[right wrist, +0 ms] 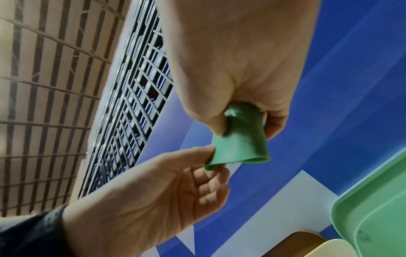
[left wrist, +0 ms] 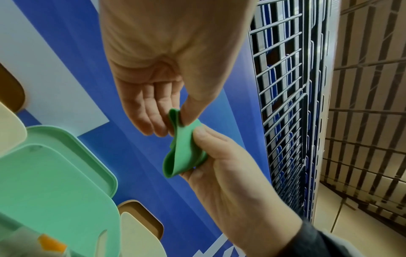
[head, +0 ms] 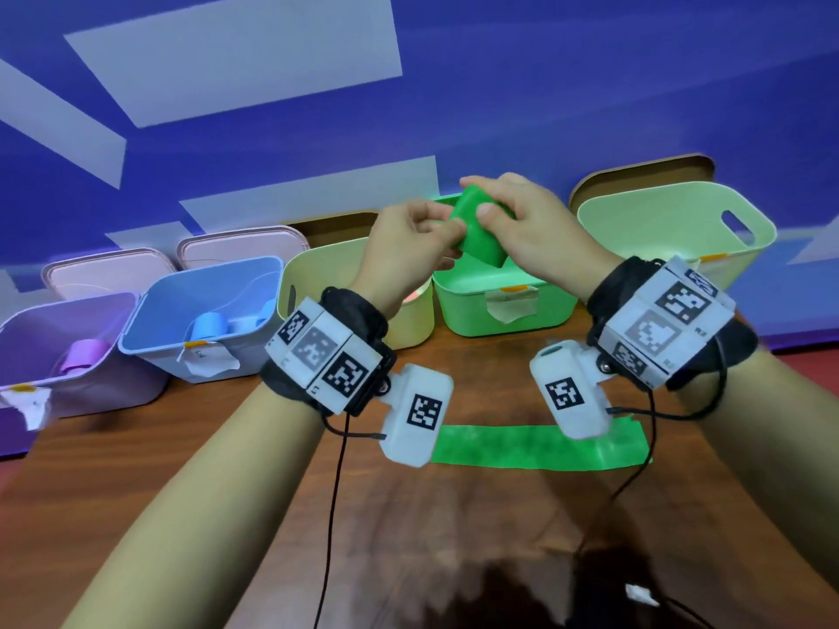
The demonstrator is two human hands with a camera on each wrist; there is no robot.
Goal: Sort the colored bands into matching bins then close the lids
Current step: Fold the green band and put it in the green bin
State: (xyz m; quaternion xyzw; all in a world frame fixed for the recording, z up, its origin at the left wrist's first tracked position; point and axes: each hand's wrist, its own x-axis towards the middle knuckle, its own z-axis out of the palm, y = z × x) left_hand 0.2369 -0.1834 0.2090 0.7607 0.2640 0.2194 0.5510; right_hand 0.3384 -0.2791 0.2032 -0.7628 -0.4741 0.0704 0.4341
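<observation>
Blue wall with pale panels behind; brown wooden desk (head: 454, 515) below. Row of open bins along far edge: purple bin (head: 68, 370), blue bin (head: 204, 320), yellow bin (head: 318, 283), green bin (head: 499, 311), second yellow bin (head: 672, 229).

Folded green band (head: 479, 231) held in air above green bin, between both hands. Left hand (head: 408, 238) pinching band's left edge, thumb against fingers (left wrist: 153, 111), other fingers loosely curled. Right hand (head: 526, 224) clamped on band's upper right end, thumb in front, fingers (right wrist: 274, 125) wrapped behind. Both wrists raised, palms turned toward each other.

Band long axis tilted, upper left to lower right in head view; open loop end facing down toward bin.

Second green band (head: 522, 447) flat on desk near front, long axis left-right.
</observation>
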